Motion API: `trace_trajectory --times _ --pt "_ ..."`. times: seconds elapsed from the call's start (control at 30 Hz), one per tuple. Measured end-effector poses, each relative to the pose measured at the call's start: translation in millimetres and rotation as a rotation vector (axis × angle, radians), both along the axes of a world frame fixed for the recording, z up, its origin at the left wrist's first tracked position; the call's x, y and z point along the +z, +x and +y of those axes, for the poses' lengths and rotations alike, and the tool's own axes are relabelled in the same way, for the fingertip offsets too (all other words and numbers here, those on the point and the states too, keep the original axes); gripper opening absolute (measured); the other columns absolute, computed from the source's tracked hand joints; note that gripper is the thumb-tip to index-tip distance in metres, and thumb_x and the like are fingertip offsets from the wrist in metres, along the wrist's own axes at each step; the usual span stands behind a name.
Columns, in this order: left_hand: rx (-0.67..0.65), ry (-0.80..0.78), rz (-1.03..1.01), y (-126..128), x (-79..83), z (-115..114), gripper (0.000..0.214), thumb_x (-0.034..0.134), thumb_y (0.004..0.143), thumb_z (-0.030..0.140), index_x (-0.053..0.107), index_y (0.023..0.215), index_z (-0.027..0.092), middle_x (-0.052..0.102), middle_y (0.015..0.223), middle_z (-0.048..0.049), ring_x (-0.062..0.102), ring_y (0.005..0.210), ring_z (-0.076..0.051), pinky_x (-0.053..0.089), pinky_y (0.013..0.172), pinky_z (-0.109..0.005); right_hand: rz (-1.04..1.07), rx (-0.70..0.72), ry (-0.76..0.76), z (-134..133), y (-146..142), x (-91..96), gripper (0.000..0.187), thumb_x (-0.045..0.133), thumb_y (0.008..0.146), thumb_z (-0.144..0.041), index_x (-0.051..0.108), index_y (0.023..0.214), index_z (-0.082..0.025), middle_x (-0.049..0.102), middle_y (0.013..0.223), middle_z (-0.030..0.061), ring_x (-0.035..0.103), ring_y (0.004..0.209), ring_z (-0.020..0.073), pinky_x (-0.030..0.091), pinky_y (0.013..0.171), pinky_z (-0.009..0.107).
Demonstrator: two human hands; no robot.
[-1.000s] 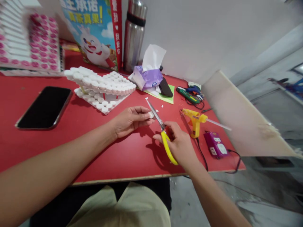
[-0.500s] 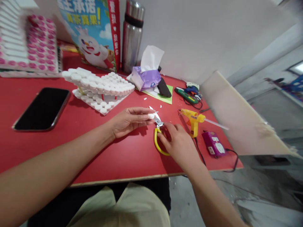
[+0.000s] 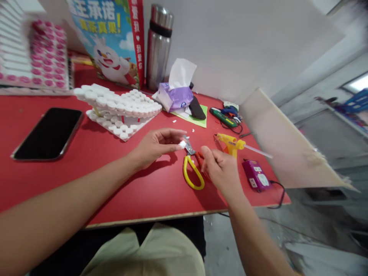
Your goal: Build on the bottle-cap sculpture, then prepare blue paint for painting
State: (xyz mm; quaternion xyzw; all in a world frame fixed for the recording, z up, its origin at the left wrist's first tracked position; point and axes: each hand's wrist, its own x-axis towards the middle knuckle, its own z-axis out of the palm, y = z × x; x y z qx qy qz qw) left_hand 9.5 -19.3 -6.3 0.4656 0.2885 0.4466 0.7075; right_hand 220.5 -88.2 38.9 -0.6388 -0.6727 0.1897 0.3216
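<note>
A small white piece is pinched between the thumb and fingers of my left hand, above the table. Just right of it are the scissors, with one yellow and one red handle, their blades pointing at the white piece. My right hand has its fingers curled at the red handle, partly hiding it. Its thumb is outside the yellow loop. Behind my left hand stands a model of white round pieces, in two tiers joined by thin posts.
A black phone lies left on the red table. Toward the back are a steel flask, a tissue pack and a printed bag. A yellow glue gun and a purple power socket are at right.
My right thumb has come away from the scissors' yellow loop, and the hand has turned slightly. The fingers of my left hand have spread apart above the white piece, leaving it at the thumb.
</note>
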Motion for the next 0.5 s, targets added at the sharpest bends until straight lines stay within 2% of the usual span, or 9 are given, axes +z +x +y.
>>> trace_trajectory --times 0.1,0.23,0.33,0.4,0.5 --pt "0.043 0.073 0.017 1.3 3.7 -2.5 0.037 0.089 0.074 0.02 0.081 0.11 0.022 0.079 0.106 -0.0058 0.072 0.099 -0.018 0.058 0.092 -0.031 0.193 0.081 -0.117 5.1 -18.0 -4.5 0.047 0.057 0.1 -0.058 0.056 0.07 -0.021 0.057 0.06 -0.0028 0.053 0.058 0.0116 0.037 0.059 0.026" --pt "0.087 0.133 0.039 1.3 9.5 -4.2 0.031 0.09 0.073 0.02 0.082 0.103 0.018 0.08 0.104 -0.0076 0.072 0.099 -0.02 0.057 0.091 -0.031 0.49 0.147 -0.184 13.4 -41.2 -10.5 0.043 0.063 0.097 -0.053 0.055 0.07 -0.021 0.052 0.06 -0.005 0.042 0.052 0.0086 0.033 0.053 0.025" --pt "0.114 0.111 0.052 -0.1 10.8 -2.9 0.028 0.09 0.074 0.021 0.083 0.101 0.019 0.08 0.107 -0.0074 0.072 0.098 -0.019 0.057 0.089 -0.028 0.677 0.159 -0.189 14.2 -43.1 -10.2 0.03 0.064 0.097 -0.046 0.067 0.083 -0.019 0.06 0.063 -0.0037 0.038 0.048 0.0077 0.03 0.049 0.024" --pt "0.134 0.04 0.016 -1.2 9.9 -0.3 0.028 0.089 0.075 0.023 0.083 0.102 0.02 0.081 0.105 -0.0062 0.073 0.094 -0.017 0.057 0.085 -0.026 0.647 0.104 -0.134 8.4 -32.2 -6.9 0.024 0.062 0.097 -0.041 0.073 0.102 -0.021 0.063 0.064 -0.0034 0.042 0.048 0.0088 0.034 0.049 0.024" --pt "0.124 -0.118 -0.133 -3.0 7.1 5.2 0.021 0.088 0.076 0.021 0.084 0.097 0.019 0.08 0.095 -0.0052 0.072 0.081 -0.013 0.058 0.078 -0.023 0.311 -0.157 0.117 -6.3 1.7 -3.8 0.026 0.062 0.097 -0.039 0.074 0.113 -0.022 0.068 0.074 0.0 0.057 0.06 0.0138 0.047 0.062 0.029"
